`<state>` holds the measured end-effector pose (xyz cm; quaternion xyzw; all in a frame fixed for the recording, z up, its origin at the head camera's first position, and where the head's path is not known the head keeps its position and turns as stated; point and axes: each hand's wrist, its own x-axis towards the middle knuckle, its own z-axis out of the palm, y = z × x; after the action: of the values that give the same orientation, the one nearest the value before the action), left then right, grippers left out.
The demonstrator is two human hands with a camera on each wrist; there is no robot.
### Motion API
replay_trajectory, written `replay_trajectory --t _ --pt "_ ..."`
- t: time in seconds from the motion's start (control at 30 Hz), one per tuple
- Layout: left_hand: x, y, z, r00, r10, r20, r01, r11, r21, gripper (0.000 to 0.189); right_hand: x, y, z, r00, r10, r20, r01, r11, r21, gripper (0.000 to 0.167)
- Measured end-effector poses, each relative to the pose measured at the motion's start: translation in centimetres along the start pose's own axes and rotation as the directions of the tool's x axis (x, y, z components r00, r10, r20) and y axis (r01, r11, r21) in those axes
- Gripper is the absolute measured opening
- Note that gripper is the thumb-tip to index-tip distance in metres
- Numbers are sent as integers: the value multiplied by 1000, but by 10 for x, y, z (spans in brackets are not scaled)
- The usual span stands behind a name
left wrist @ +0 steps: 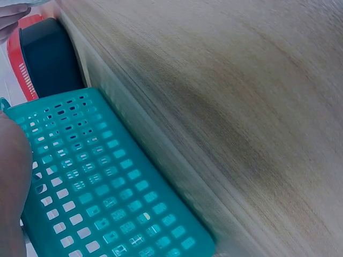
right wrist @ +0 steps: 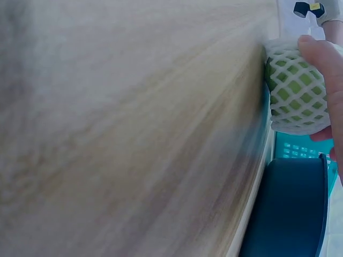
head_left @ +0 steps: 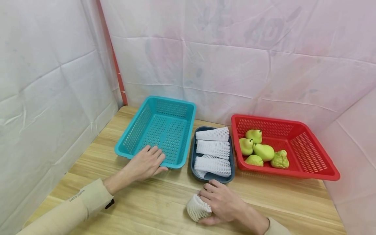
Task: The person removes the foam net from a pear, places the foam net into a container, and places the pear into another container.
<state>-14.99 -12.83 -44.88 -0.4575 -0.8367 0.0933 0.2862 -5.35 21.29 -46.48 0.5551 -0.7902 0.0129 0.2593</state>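
Observation:
In the head view my right hand (head_left: 221, 202) grips a pear in a white foam net sleeve (head_left: 197, 209) low over the table, thumb on the near side. Green skin shows through the sleeve's mesh (right wrist: 297, 93) in the right wrist view. My left hand (head_left: 148, 163) holds the near rim of a turquoise basket (head_left: 192, 130), fingers over the edge and thumb outside. No fruit shows inside that basket. Between the baskets, a dark blue tray (head_left: 193, 160) carries several white foam net sleeves (head_left: 212, 148).
A red basket (head_left: 318, 163) at the right holds several green pears (head_left: 264, 151). All the containers stand on a wood-grain table (head_left: 141, 202). Pale cloth sheets (head_left: 223, 65) hang behind and at both sides.

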Motion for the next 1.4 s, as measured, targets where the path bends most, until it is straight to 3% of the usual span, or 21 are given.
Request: replay_trajectory --t 0.17,0.77,1.13,1.4 --pt "0 0 0 1000 2 2 -2 1000 -3 64 -1 2 0 998 -13 -61 13 1000 7 56" --pt "0 0 0 1000 -2 8 3 1000 -13 64 -2 7 -6 991 -45 -129 48 999 23 36" --pt "-1 0 -1 1000 2 4 -2 1000 -12 50 6 11 -11 960 -112 -255 125 992 35 32" --pt "0 0 -1 1000 -5 5 5 1000 -19 64 6 15 -17 955 -94 -283 104 994 21 32"
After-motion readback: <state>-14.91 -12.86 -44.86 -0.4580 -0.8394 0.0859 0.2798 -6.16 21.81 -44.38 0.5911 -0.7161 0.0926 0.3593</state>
